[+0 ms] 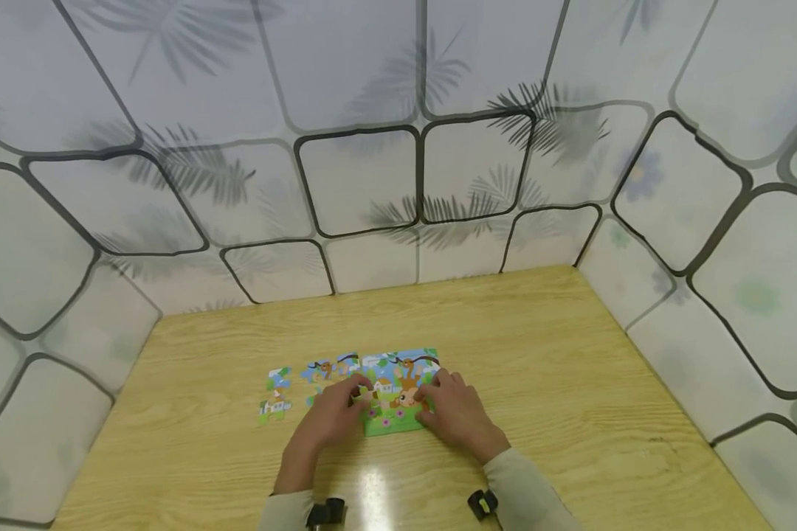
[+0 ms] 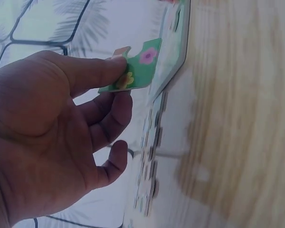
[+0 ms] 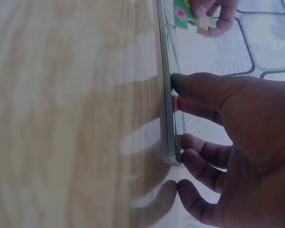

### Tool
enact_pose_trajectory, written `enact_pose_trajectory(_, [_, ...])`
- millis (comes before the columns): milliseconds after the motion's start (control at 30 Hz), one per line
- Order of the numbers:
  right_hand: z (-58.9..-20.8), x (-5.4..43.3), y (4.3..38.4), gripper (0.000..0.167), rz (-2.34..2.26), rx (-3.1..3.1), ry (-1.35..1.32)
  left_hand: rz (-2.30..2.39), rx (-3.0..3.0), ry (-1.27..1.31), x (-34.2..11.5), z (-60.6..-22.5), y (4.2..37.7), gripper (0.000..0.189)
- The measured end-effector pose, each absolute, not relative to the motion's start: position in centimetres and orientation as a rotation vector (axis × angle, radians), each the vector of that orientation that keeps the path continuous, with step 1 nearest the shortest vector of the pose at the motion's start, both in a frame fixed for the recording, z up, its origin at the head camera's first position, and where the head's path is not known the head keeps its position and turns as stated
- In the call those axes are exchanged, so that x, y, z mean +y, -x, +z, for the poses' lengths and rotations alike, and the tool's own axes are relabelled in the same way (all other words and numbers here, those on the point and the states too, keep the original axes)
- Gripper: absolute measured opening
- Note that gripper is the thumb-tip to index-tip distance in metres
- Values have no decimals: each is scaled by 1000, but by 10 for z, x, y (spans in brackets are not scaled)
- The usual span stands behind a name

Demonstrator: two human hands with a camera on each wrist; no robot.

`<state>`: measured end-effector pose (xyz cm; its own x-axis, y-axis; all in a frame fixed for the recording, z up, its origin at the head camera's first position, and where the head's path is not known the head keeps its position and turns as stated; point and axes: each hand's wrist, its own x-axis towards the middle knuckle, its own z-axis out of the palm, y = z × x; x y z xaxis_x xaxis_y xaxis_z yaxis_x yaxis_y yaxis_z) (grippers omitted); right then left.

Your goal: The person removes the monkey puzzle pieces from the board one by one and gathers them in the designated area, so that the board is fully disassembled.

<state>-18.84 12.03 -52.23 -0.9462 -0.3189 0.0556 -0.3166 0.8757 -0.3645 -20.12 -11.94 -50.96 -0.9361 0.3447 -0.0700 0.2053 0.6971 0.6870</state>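
Green piece (image 2: 138, 71), pinched in the left hand (image 1: 332, 414) at lower centre of the frame, by the board (image 1: 393, 425); the right hand (image 1: 458, 413) rests, fingers loose, on the board's right side; I'd worry a slackened pinch drops the piece, or a shove skews the board.

left hand (image 1: 332, 413): thumb in pinch position opposite the fingers; little finger bent, clear of the thumb tip. right hand (image 1: 457, 413): fingers lightly bent; thumb tip spaced from the fingertips.
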Motion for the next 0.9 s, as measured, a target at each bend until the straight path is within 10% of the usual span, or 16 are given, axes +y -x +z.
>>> enact_pose_trajectory(900, [-526,122,192,19,-600,3022,497,1168,2760,-55,-210,-517,174,32])
